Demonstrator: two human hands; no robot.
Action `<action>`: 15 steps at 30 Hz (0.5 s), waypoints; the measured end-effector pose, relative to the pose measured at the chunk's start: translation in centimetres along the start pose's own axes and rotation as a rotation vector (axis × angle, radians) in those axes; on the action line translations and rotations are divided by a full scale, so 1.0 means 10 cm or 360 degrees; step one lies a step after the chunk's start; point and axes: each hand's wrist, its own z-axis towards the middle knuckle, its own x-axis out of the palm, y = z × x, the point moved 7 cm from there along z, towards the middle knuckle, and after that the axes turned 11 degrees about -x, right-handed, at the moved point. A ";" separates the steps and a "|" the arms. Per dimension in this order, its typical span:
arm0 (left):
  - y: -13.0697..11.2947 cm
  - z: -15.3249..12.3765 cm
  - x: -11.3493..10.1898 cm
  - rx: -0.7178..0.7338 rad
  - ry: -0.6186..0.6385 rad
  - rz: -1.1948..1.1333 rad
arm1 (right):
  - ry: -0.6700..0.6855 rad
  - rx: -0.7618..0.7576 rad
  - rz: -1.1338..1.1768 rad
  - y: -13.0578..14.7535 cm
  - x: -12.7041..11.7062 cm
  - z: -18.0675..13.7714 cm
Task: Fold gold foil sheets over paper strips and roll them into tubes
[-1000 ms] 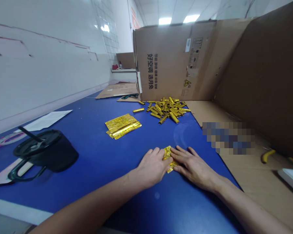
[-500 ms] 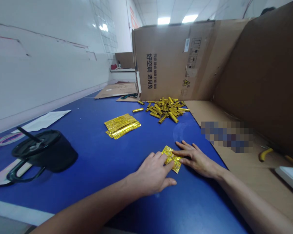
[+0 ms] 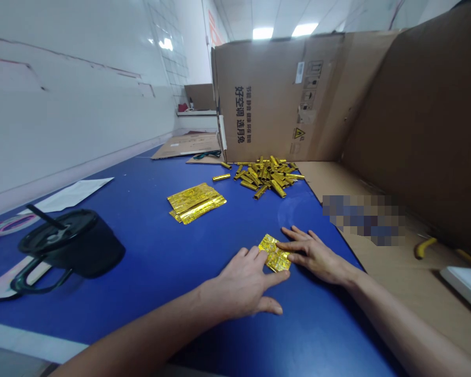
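A gold foil paper sheet (image 3: 277, 258) lies on the blue tabletop between my hands, its near edge at my left index finger. My left hand (image 3: 245, 283) is open over the sheet's left and near side, index finger and thumb spread apart. From the right, my right hand (image 3: 314, 256) rests with its fingers stretched, thumb and index tip on the sheet's right side. Farther off, a stack of flat gold foil sheets (image 3: 196, 201) lies left of centre. Behind it to the right is a pile of rolled gold foil tubes (image 3: 265, 175).
A black lidded mug (image 3: 74, 246) with a straw stands at the left, near a white paper (image 3: 73, 193) and a roll of tape (image 3: 13, 225). A large cardboard box (image 3: 275, 99) rises behind the tubes. Cardboard (image 3: 412, 283) borders the table's right edge.
My left index finger has moved right and toward me along the foil sheet's near edge, and that edge now looks folded over. My right hand has barely moved.
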 end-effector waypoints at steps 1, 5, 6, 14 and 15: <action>0.00 0.00 0.00 0.0001 0.0002 -0.0005 | -0.0006 -0.0001 -0.0008 0.00 0.01 0.00; 0.00 0.00 0.01 -0.0003 0.0017 -0.0007 | -0.0089 0.0027 -0.0061 -0.04 0.02 0.01; 0.00 0.00 0.01 -0.0006 0.0021 -0.0005 | -0.0117 0.0050 -0.0079 -0.06 0.03 0.01; -0.01 0.01 -0.01 -0.0024 0.0026 0.0015 | -0.0282 0.0262 -0.0237 -0.24 -0.01 0.03; -0.01 0.01 -0.01 -0.0027 0.0030 0.0014 | -0.0309 0.0264 -0.0244 -0.24 -0.02 0.02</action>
